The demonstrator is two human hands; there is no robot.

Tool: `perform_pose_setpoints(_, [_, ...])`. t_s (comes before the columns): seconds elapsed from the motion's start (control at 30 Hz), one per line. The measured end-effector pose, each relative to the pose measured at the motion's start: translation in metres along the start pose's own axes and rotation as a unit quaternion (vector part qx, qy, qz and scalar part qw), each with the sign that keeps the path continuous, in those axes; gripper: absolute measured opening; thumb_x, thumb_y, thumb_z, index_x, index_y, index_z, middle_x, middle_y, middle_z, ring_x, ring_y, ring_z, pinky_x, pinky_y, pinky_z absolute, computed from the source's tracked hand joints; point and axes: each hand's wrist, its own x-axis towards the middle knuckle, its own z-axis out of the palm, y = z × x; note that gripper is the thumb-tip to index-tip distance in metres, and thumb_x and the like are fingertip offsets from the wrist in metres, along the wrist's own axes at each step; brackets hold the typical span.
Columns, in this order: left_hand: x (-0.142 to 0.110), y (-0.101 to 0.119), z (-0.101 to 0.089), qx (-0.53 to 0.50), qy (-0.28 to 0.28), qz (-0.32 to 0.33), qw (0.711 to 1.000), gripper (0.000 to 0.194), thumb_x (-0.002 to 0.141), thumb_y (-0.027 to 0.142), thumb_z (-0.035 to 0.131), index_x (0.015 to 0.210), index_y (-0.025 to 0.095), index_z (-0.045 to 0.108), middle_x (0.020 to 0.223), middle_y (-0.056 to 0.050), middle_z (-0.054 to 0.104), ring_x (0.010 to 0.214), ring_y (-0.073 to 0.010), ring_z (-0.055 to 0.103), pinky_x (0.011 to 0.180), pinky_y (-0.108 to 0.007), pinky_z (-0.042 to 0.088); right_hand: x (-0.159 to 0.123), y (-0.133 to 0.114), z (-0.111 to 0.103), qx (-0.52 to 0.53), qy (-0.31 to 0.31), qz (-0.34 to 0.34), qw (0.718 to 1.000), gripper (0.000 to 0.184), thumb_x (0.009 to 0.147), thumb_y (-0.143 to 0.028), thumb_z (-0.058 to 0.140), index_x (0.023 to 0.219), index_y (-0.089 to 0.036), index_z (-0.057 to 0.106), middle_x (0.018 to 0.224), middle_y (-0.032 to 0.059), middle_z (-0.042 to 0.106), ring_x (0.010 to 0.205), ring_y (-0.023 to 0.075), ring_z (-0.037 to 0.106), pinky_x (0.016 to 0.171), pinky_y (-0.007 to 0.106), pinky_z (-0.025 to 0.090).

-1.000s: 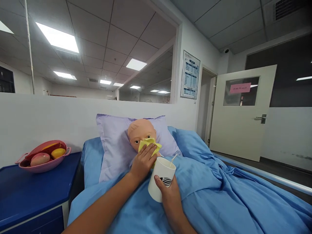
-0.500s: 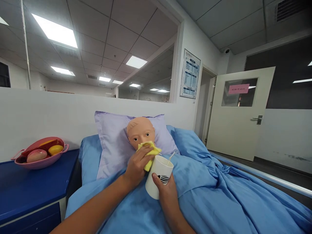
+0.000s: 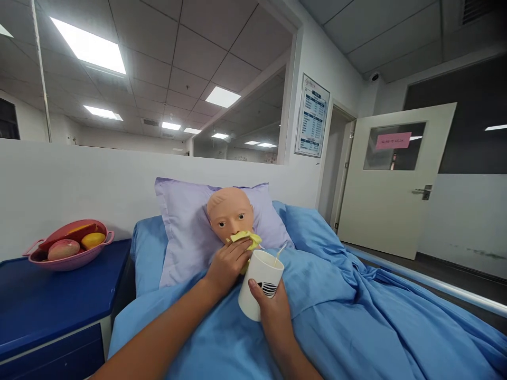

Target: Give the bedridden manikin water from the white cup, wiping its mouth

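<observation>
A bald manikin lies in bed with its head on a lilac pillow. My left hand is closed on a yellow cloth and presses it over the manikin's mouth and chin, which are hidden. My right hand wraps round a white cup with a black striped print. The cup is slightly tilted, and a thin pale stick or straw pokes out of its top. What is inside the cup does not show.
A blue quilt covers the bed, with a metal rail along its right side. To the left, a pink basket of fruit stands on a blue bedside cabinet. An open door is at the right.
The yellow cloth has shifted slightly over the manikin's mouth and less of it hangs below my left fingers. My right hand keeps the cup in nearly the same place. The view has tilted slightly.
</observation>
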Motion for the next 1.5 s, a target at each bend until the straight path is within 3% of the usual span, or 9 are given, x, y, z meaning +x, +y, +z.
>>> perform_pose_setpoints(0.27, [-0.019,0.003,-0.011,-0.068,-0.062,-0.05,0.995,0.022,0.093,0.021,0.049,0.108,0.017,0.064,0.116,-0.008,0.07,0.109,-0.0201,0.064,0.093,-0.038,0.054,-0.001,-0.001,0.0,-0.008,0.005,0.011,1.0,0.064,0.066,-0.05,0.077,0.116,-0.018,0.054,0.1,0.0067,0.068,0.088,0.0255,0.065,0.078,0.038,0.054])
perform_pose_setpoints(0.37, [-0.022,0.004,-0.024,-0.165,-0.069,-0.11,0.978,0.023,0.089,0.015,0.051,0.106,0.019,0.066,0.115,-0.008,0.069,0.109,-0.0199,0.063,0.093,-0.038,0.053,-0.001,-0.003,-0.002,-0.019,0.0,0.023,1.0,0.062,0.066,-0.052,0.076,0.113,-0.018,0.054,0.095,0.0059,0.069,0.083,0.0251,0.065,0.073,0.037,0.054])
perform_pose_setpoints(0.43, [-0.023,0.005,-0.037,-0.249,-0.03,-0.191,0.949,0.027,0.085,0.01,0.052,0.104,0.02,0.067,0.116,-0.007,0.069,0.11,-0.0197,0.062,0.097,-0.038,0.051,-0.001,-0.006,-0.002,-0.03,-0.006,0.033,0.999,0.063,0.065,-0.053,0.077,0.112,-0.018,0.055,0.093,0.0056,0.07,0.081,0.0252,0.066,0.071,0.037,0.054])
perform_pose_setpoints(0.53, [-0.024,0.005,-0.059,-0.367,0.07,-0.399,0.838,0.025,0.08,0.014,0.055,0.101,0.021,0.067,0.109,-0.004,0.071,0.102,-0.0194,0.065,0.093,-0.035,0.051,-0.002,-0.011,-0.001,-0.044,-0.038,0.025,0.998,0.06,0.064,-0.05,0.078,0.111,-0.018,0.057,0.092,0.005,0.071,0.081,0.0249,0.066,0.071,0.036,0.053])
perform_pose_setpoints(0.63, [-0.03,0.004,-0.072,-0.469,0.166,-0.576,0.648,0.028,0.076,0.024,0.065,0.104,0.019,0.064,0.1,-0.004,0.073,0.09,-0.0201,0.068,0.08,-0.031,0.054,-0.004,-0.014,0.0,-0.05,-0.073,0.018,0.996,0.054,0.066,-0.047,0.078,0.108,-0.018,0.059,0.086,0.0038,0.071,0.077,0.0237,0.066,0.07,0.035,0.053])
perform_pose_setpoints(0.73, [-0.048,0.004,-0.065,-0.534,0.162,-0.664,0.498,0.041,0.072,0.03,0.072,0.11,0.017,0.062,0.095,-0.006,0.074,0.081,-0.0231,0.07,0.07,-0.034,0.056,-0.004,-0.014,0.0,-0.058,-0.076,0.029,0.995,0.058,0.065,-0.048,0.078,0.11,-0.018,0.058,0.088,0.0049,0.071,0.078,0.025,0.066,0.07,0.036,0.054])
perform_pose_setpoints(0.8, [-0.065,0.005,-0.053,-0.558,0.136,-0.683,0.451,0.044,0.071,0.032,0.074,0.111,0.015,0.062,0.094,-0.008,0.074,0.077,-0.0239,0.071,0.068,-0.034,0.057,-0.004,-0.013,0.0,-0.062,-0.073,0.036,0.995,0.06,0.065,-0.049,0.078,0.112,-0.018,0.058,0.09,0.0053,0.071,0.081,0.0259,0.066,0.071,0.037,0.054])
perform_pose_setpoints(1.0, [-0.101,0.011,-0.035,-0.615,0.107,-0.654,0.428,0.043,0.077,0.036,0.072,0.113,0.014,0.063,0.106,-0.012,0.073,0.089,-0.0244,0.071,0.081,-0.035,0.058,-0.008,-0.015,0.002,-0.063,-0.059,0.052,0.995,0.058,0.063,-0.053,0.077,0.108,-0.019,0.059,0.086,0.0039,0.071,0.078,0.0253,0.065,0.069,0.036,0.052])
perform_pose_setpoints(1.5, [-0.106,0.015,-0.039,-0.636,0.129,-0.66,0.378,0.052,0.074,0.036,0.074,0.117,0.01,0.061,0.096,-0.013,0.074,0.08,-0.0264,0.071,0.073,-0.04,0.058,-0.013,-0.017,0.002,-0.137,-0.05,0.071,0.987,0.058,0.065,-0.054,0.075,0.109,-0.02,0.06,0.086,0.0049,0.071,0.077,0.0255,0.065,0.065,0.034,0.051])
